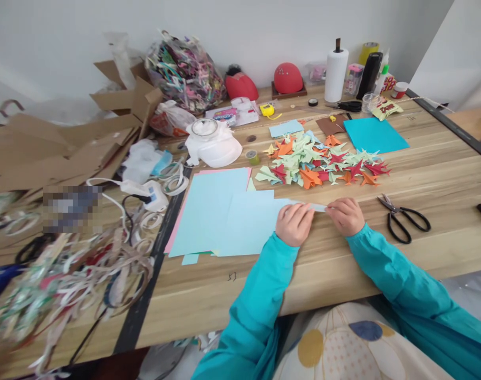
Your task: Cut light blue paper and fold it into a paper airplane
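Note:
A narrow pale blue paper strip (318, 208) stretches between my two hands. My left hand (294, 224) is closed on its left part, over the right edge of the light blue paper sheets (248, 224). The fingertips of my right hand (346, 216) pinch the strip's right end. Whether the strip is folded or loose from the sheets, I cannot tell. Beyond my hands lies a heap of folded paper pieces (304, 158) in green, orange and red. Black-handled scissors (402, 215) lie with blades apart to the right of my right hand.
Bright blue paper (375, 134) lies behind the heap. A paper roll (336, 75) and bottles stand at the back right. Left are a white power strip (153, 196), tangled ribbons (102, 264) and cardboard (66, 140). A yellow tape measure (267, 110) sits near the wall.

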